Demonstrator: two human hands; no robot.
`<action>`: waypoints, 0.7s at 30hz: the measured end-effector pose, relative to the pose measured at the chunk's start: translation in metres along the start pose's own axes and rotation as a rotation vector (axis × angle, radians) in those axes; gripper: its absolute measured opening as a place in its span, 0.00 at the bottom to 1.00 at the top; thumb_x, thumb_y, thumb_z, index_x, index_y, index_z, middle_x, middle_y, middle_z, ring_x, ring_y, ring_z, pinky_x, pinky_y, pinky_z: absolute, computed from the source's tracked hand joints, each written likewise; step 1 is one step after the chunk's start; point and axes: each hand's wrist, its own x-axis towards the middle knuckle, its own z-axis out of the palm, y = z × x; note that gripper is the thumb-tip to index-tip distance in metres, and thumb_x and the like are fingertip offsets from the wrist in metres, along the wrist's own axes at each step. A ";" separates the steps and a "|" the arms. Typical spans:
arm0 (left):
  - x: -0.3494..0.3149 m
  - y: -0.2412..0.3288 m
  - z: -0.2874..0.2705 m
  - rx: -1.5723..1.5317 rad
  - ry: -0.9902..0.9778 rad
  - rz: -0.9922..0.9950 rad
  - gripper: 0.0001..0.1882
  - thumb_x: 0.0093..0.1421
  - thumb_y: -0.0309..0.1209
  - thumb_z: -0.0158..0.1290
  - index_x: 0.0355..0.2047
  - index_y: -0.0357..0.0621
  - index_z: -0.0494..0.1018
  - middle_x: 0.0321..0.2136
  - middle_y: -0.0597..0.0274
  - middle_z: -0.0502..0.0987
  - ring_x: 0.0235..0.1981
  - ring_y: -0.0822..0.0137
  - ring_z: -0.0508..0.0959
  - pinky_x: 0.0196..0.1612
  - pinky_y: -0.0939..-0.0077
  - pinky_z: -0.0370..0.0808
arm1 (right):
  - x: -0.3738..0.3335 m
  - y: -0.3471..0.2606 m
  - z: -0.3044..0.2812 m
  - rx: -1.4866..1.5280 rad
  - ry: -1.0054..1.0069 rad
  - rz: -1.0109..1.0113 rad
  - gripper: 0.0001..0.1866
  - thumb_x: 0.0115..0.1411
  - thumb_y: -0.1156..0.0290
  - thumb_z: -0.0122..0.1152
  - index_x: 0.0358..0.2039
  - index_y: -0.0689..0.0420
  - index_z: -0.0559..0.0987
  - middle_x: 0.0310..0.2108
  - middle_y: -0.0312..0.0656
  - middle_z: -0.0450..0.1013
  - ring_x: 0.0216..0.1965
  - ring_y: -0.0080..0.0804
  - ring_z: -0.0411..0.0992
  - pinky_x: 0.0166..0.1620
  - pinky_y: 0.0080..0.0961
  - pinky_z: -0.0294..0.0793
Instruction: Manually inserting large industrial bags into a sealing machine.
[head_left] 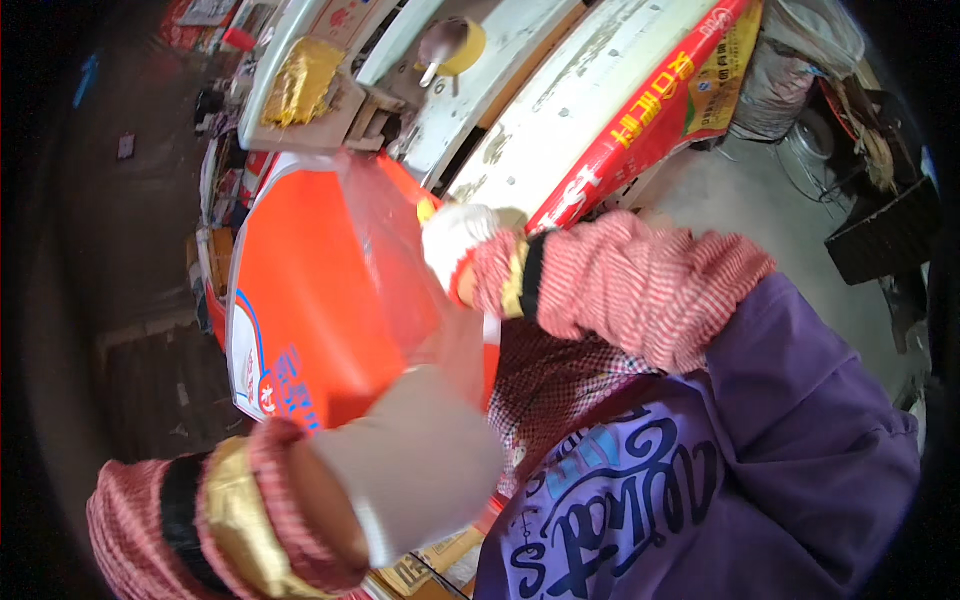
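In front of me is a large orange-red package [330,290] with blue and white printing near its lower left edge. A band of shiny see-through film [385,240] runs over it. My left hand [420,465], in a white glove, lies over the package's near side; it is smeared by motion and its fingers cannot be made out. At the far right edge of the package my right hand [458,240], also in a white glove, looks closed. A small yellow bit [427,211] shows by its fingertips; what it grips is hidden.
A roll of yellowish tape [465,47] sits on a worn white surface [540,100] beyond the package. Left of it is a crumpled golden-yellow piece [302,82]. A red and yellow printed sack [650,110] lies along the right. Farther right stands a black crate [885,230].
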 end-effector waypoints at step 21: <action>0.045 -0.013 -0.038 -0.026 -0.118 -0.266 0.08 0.45 0.32 0.50 0.16 0.40 0.73 0.17 0.55 0.70 0.25 0.58 0.72 0.25 0.65 0.67 | 0.063 -0.002 0.024 0.066 -0.191 -0.106 0.05 0.43 0.71 0.58 0.22 0.57 0.79 0.19 0.42 0.73 0.19 0.35 0.71 0.23 0.33 0.70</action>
